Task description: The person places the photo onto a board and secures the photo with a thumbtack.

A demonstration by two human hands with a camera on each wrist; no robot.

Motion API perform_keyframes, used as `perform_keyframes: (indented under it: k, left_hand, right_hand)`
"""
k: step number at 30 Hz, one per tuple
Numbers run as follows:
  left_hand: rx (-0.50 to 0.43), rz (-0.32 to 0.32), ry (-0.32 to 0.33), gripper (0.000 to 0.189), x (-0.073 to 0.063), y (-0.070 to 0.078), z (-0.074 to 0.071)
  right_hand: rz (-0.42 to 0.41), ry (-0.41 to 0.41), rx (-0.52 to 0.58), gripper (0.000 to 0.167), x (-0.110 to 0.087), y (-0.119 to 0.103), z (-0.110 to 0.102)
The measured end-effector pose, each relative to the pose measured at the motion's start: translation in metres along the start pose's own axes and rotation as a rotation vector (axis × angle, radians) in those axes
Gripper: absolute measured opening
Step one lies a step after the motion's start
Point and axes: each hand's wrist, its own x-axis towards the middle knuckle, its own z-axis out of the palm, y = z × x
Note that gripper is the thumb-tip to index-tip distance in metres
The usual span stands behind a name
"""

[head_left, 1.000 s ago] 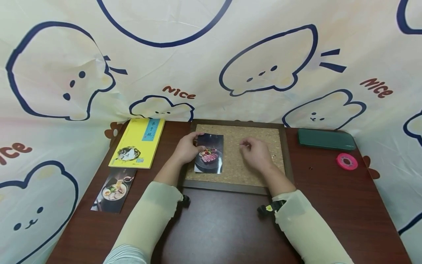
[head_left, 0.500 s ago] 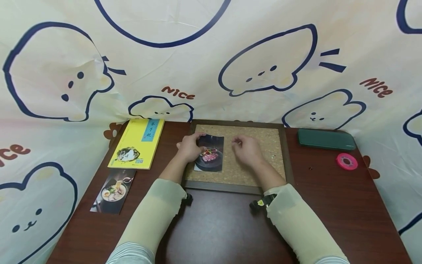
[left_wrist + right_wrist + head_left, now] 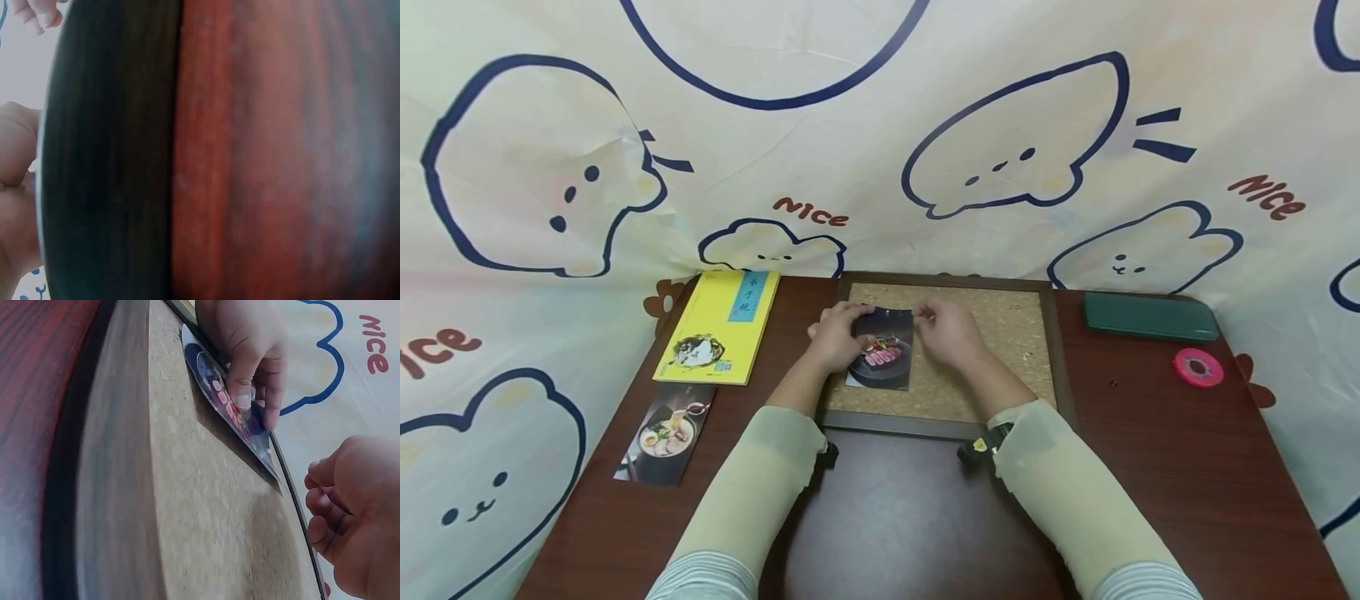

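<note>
On a cork board with a brown frame lies a dark food photo of sliced pink meat. My left hand holds it at the upper left, thumb on its face and fingers at the edge. The right wrist view shows the photo bowed, partly raised off the cork, under the thumb of the left hand. Beside the photo's top right corner is my right hand, fingertips drawn together. In its wrist view the right hand has curled fingers; whether something tiny sits between them cannot be seen.
Left of the board are a yellow book and a photo of a noodle bowl. Rightward lie a green case, a pink ring-shaped item and a tiny dark speck. Small shiny bits are on the cork.
My right hand has moved left across the cork to the photo's top right corner. My left hand keeps its hold, and the photo's top edge has come slightly lower.
</note>
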Motion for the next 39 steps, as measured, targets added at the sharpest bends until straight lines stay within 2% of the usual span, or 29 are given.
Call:
perform_keyframes:
  k: [8,17,28,32,39]
  left_hand:
    - [0.013,0.004,0.001,0.051,0.0,0.0,0.002]
    - [-0.009,-0.003,-0.01,0.051,-0.002,0.0,0.0]
    - [-0.014,-0.007,-0.025,0.051,-0.003,0.002,0.0]
    - [-0.017,-0.006,-0.025,0.051,-0.003,0.002,0.0]
    - [-0.012,-0.01,-0.019,0.051,-0.002,0.001,0.0]
  right_hand:
    - [0.009,-0.035,-0.05,0.018,0.018,-0.007,0.007]
    - [0.017,-0.127,-0.071,0.018,0.038,-0.012,0.015]
    - [0.004,-0.199,-0.162,0.021,0.05,-0.018,0.024]
    - [-0.021,-0.218,-0.233,0.022,0.052,-0.02,0.027]
    - [-0.081,-0.296,-0.373,0.023,0.06,-0.03,0.025]
